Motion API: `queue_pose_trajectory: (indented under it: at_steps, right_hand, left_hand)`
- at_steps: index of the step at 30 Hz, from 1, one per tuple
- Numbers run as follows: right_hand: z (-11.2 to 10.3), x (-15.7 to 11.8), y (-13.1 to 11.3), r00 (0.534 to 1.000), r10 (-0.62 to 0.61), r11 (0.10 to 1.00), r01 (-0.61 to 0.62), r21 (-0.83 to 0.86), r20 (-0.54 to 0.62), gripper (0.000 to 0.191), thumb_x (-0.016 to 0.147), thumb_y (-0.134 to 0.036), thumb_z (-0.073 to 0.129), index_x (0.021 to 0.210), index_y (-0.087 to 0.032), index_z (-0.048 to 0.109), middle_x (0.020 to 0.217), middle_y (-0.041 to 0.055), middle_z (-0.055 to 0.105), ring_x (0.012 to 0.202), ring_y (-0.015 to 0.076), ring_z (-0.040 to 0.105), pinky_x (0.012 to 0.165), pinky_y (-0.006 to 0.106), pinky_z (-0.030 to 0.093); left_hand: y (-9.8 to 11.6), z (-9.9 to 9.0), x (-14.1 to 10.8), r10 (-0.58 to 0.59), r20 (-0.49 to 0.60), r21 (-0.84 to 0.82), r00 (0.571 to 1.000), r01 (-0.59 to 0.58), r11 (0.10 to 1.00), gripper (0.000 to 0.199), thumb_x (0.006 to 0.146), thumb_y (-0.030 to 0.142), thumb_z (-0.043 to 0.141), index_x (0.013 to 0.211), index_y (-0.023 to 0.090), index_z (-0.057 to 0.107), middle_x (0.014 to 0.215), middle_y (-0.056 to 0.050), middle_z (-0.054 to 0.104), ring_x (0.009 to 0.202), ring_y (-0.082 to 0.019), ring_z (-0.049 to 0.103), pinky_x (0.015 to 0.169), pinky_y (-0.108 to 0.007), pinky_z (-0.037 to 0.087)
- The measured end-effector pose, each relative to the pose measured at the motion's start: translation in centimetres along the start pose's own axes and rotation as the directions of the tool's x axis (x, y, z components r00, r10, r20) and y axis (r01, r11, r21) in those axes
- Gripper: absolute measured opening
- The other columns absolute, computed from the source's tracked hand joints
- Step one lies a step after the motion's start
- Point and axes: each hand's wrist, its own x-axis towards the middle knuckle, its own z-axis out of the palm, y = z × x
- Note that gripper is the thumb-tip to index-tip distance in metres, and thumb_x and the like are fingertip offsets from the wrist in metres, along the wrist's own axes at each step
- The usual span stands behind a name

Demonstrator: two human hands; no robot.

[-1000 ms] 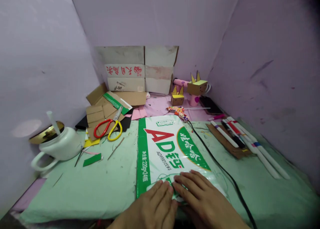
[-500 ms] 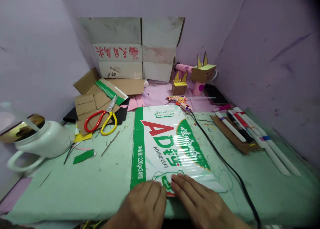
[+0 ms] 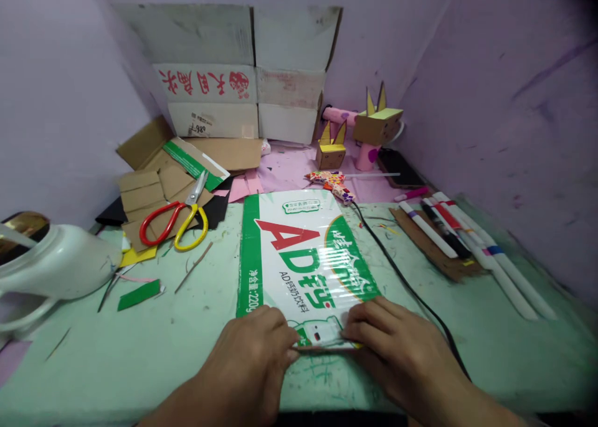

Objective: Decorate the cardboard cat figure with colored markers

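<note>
Both my hands are low in the head view, at the near edge of the printed cardboard sheet [image 3: 299, 259]. It lies flat on the green bench [image 3: 187, 340], centre of view, with its white and green face and red "AD" lettering up. My left hand [image 3: 255, 352] sits at about 7 o'clock from the sheet's middle, fingers curled over the near left corner, pinching the edge. My right hand [image 3: 397, 346] is at about 5 o'clock, fingers bent onto the near right edge, gripping it too. The near edge looks slightly lifted between the two hands; I cannot tell how far.

At 10 o'clock from the sheet, red and yellow scissors [image 3: 175, 218] lie on a pile of brown cardboard scraps [image 3: 154, 187]. At 9 o'clock, at the left border, is a white jug [image 3: 51, 265] with a gold lid. A small green strip [image 3: 139, 294] lies between the jug and the sheet. At 12 o'clock, white boxes [image 3: 233, 72] are stacked against the wall. At 1 o'clock are two small cardboard figures [image 3: 357, 134] with yellow ears, and a patterned glue gun [image 3: 332, 183] just beyond the sheet's far right corner. Its black cable [image 3: 406, 284] runs along the sheet's right side toward my right hand. At 3 o'clock, markers [image 3: 462, 246] lie in a row, some on a brown cardboard strip [image 3: 432, 253].
</note>
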Motion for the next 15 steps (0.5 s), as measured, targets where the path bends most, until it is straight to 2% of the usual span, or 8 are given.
queue_pose_trajectory:
  at_steps: [3, 6, 9, 11, 13, 15]
  right_hand:
    - [0.1, -0.5, -0.3, 0.992, -0.102, 0.992, 0.096, -0.078, -0.08, 0.033, 0.094, -0.008, 0.037, 0.077, -0.017, 0.064, 0.095, 0.0049, 0.076, 0.083, 0.0188, 0.068, 0.073, 0.03, 0.055]
    - [0.0, -0.2, -1.1, 0.984, -0.148, 0.973, 0.127, -0.194, -0.095, 0.045, 0.098, -0.007, 0.027, 0.073, -0.016, 0.064, 0.1, 0.0057, 0.077, 0.091, 0.0187, 0.07, 0.083, 0.028, 0.055]
    - [-0.6, 0.5, -1.6, 0.985, -0.162, 0.961, 0.145, -0.237, -0.056, 0.055, 0.102, -0.012, 0.019, 0.07, -0.019, 0.063, 0.102, 0.0021, 0.077, 0.093, 0.017, 0.071, 0.081, 0.025, 0.056]
    - [-0.9, 0.8, -1.5, 0.983, -0.182, 0.954, 0.169, -0.249, -0.03, 0.054, 0.103, -0.015, 0.018, 0.08, -0.021, 0.067, 0.106, -0.0016, 0.076, 0.093, 0.0165, 0.071, 0.078, 0.026, 0.058]
    - [-1.0, 1.0, -1.3, 0.977, -0.215, 0.941, 0.209, -0.268, 0.004, 0.048, 0.103, -0.015, 0.022, 0.097, -0.022, 0.069, 0.11, -0.0023, 0.075, 0.094, 0.0164, 0.071, 0.076, 0.027, 0.058]
    - [-0.8, 1.0, -1.3, 0.971, -0.236, 0.929, 0.236, -0.284, 0.035, 0.041, 0.101, -0.013, 0.029, 0.106, -0.021, 0.068, 0.107, -0.0007, 0.076, 0.093, 0.0161, 0.071, 0.077, 0.026, 0.058]
  left_hand:
    - [0.3, 1.0, -0.8, 0.151, -0.122, 0.312, 0.981, -0.107, 0.944, 0.024, 0.081, 0.015, 0.046, 0.096, 0.017, 0.065, 0.093, -0.011, 0.07, 0.079, -0.027, 0.065, 0.061, -0.039, 0.056]
    - [1.0, 1.3, -1.0, 0.253, -0.123, 0.526, 0.96, -0.152, 0.836, 0.023, 0.087, 0.015, 0.045, 0.099, 0.015, 0.064, 0.095, -0.009, 0.073, 0.084, -0.027, 0.068, 0.07, -0.039, 0.057]
    - [1.6, 0.9, -0.9, 0.269, -0.045, 0.636, 0.962, -0.18, 0.751, 0.023, 0.091, 0.011, 0.043, 0.102, 0.013, 0.063, 0.095, -0.006, 0.075, 0.086, -0.021, 0.069, 0.074, -0.03, 0.056]
    - [1.6, 1.0, -0.8, 0.341, -0.029, 0.692, 0.94, -0.228, 0.686, 0.019, 0.092, 0.01, 0.046, 0.101, 0.012, 0.063, 0.094, -0.006, 0.075, 0.087, -0.019, 0.07, 0.075, -0.026, 0.056]
    - [1.3, 1.8, -0.9, 0.421, -0.054, 0.723, 0.905, -0.255, 0.642, 0.014, 0.092, 0.012, 0.05, 0.1, 0.012, 0.062, 0.093, -0.006, 0.074, 0.087, -0.018, 0.07, 0.076, -0.025, 0.055]
    - [0.9, 2.9, -1.0, 0.454, -0.144, 0.739, 0.879, -0.21, 0.64, 0.011, 0.092, 0.015, 0.052, 0.098, 0.013, 0.061, 0.091, -0.005, 0.073, 0.084, -0.017, 0.07, 0.075, -0.024, 0.055]
